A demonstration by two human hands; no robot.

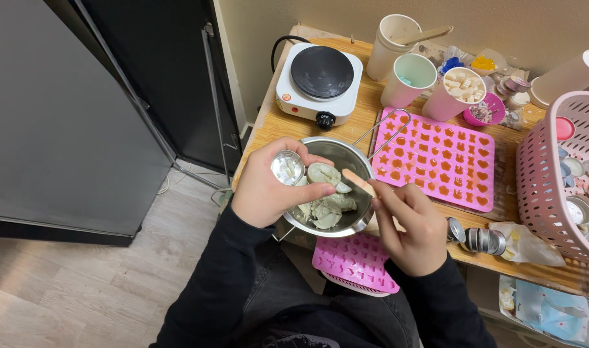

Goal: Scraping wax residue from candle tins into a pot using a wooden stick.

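- Seen from the head camera, the left hand (pixel 265 187) is curled around a small round metal tin (pixel 287 167), thumb lying across below it, and tips the tin over the near-left rim of a steel pot (pixel 355 161).
- Inside the pot lie pale greenish-white wax chunks (pixel 325 207), heaped toward its near side.
- Meanwhile the right hand (pixel 413 225) pinches a flat wooden stick (pixel 360 182) between thumb and fingers; the stick's far end reaches over the pot, near the uppermost wax piece.
- Behind the right hand, a large pink silicone mould (pixel 462 174) lies flat on the wooden worktop (pixel 268 122), its shaped cavities filled with orange.
- A second, smaller pink mould (pixel 352 258) sits at the near edge, below the pot.
- Far left on the worktop stands a white single hotplate (pixel 320 80) with a black disc.
- Right of it stand three pale cups (pixel 410 80); one holds white cubes, another a wooden stick.
- At the right edge sits a pink slotted basket (pixel 545 174) holding round tins.
- Near the right hand lie several small metal tins (pixel 484 240) on their sides, beside a crumpled plastic bag (pixel 529 245).
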